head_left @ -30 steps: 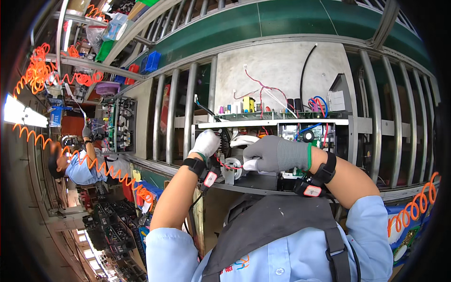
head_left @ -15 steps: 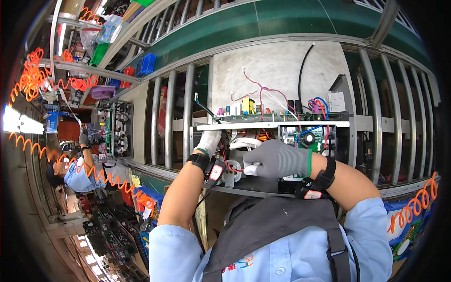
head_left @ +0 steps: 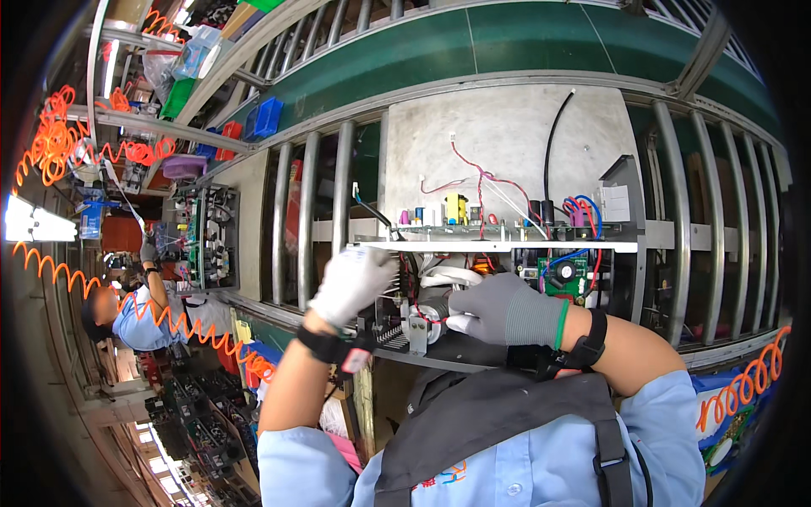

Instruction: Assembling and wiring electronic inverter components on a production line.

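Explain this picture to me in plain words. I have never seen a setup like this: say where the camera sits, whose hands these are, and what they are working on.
The camera is worn on a person's head and looks down at their own arms, which enter from the lower edge. Its wide lens bends straight rails into curves.

No machine does the work here: two gloved hands do. The left hand, in a white glove, rests on the near left corner of an open electronics unit. The right hand, in a grey glove, reaches in from the right, its fingers at a small silvery part inside; the grip itself is hard to make out.

The unit holds a circuit board and red, blue and black wires. It sits on a roller conveyor of metal bars.

At far left a co-worker works on another open unit. Orange coiled hoses hang around.
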